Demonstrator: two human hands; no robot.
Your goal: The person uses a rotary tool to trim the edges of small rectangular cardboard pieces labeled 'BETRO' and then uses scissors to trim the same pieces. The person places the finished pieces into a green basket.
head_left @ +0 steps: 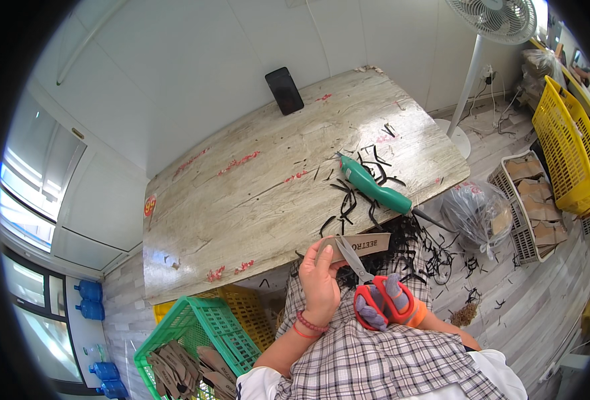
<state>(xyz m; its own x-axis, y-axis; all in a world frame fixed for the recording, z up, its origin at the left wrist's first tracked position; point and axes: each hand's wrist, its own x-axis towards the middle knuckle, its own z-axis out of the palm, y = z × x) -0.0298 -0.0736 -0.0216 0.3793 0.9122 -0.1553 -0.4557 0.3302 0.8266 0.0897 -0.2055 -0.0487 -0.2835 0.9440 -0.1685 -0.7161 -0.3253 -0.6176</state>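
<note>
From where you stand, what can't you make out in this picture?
- Right hand: mostly hidden behind the red scissors handles and grey finger guards.
- Brown label: its left end is covered by the left hand.
- Green basket: cut off by the lower edge.
- Black scraps on the table: too small to tell.

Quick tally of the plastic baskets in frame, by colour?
Green plastic lattice basket by the left hand: 1
Orange-yellow plastic basket behind it: 1
Bright yellow plastic basket at right: 1
White plastic basket of brown pieces: 1
Total: 4
</note>
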